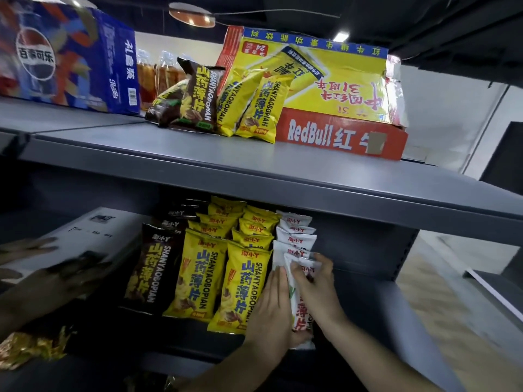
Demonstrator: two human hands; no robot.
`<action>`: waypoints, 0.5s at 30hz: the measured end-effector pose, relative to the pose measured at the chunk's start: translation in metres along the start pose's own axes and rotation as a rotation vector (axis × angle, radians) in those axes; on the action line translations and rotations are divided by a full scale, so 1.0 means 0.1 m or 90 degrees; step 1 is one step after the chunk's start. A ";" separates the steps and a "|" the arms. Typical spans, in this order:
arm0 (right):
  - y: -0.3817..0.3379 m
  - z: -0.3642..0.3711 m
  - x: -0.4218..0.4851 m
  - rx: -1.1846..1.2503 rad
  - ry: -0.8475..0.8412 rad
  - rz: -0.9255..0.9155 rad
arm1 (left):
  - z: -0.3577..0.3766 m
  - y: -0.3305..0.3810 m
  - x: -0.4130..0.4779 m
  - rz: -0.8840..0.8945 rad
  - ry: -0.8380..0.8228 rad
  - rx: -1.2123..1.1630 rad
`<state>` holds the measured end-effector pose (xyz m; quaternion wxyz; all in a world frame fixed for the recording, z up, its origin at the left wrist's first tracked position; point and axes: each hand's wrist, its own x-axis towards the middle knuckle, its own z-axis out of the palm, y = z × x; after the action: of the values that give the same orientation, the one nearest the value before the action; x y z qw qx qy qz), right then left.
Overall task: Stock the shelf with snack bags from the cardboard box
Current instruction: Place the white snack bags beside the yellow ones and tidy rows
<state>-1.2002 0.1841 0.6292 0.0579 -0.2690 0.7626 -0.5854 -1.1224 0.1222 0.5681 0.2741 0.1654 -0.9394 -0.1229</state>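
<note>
The white snack bag [300,308] of crinkled foil with red lettering stands upright at the front edge of the grey metal lower shelf [368,306], held between both hands. The left hand [271,312] lies flat against the bag's left face with its fingers straight and together. The right hand [314,284] curls its fingers over the bag's upper front and grips it.

Directly behind the bag runs a row of matching white bags [294,230], touching it. Just left of the bag stand two rows of yellow snack bags [243,290], the nearest pressed against the back of the left hand. Farther left are dark brown snack bags [152,270], then a flat white box [93,236] with a blurred arm [56,278] across it.

Above the bag, the grey upper shelf [198,154] overhangs. It carries a red and yellow Red Bull cardboard box [339,134] with its flap raised. Loose yellow and brown bags [226,106] lean against the box. A blue Pepsi carton [70,58] is up at far left.
</note>
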 end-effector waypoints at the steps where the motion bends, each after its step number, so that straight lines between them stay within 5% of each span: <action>1: 0.00 0.00 0.01 -0.022 0.000 -0.008 | -0.01 0.00 -0.01 -0.003 -0.008 0.002; 7: -0.05 -0.01 -0.06 -0.069 0.017 -0.039 | 0.01 0.06 -0.08 -0.023 -0.028 0.029; 15: 0.16 -0.22 -0.53 0.051 0.026 -0.057 | -0.05 0.28 -0.17 0.140 0.156 -0.054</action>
<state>-1.1698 0.2305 0.6092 0.0269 -0.2879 0.7268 -0.6230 -1.1126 0.1537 0.5730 0.4050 0.0634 -0.9054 -0.1102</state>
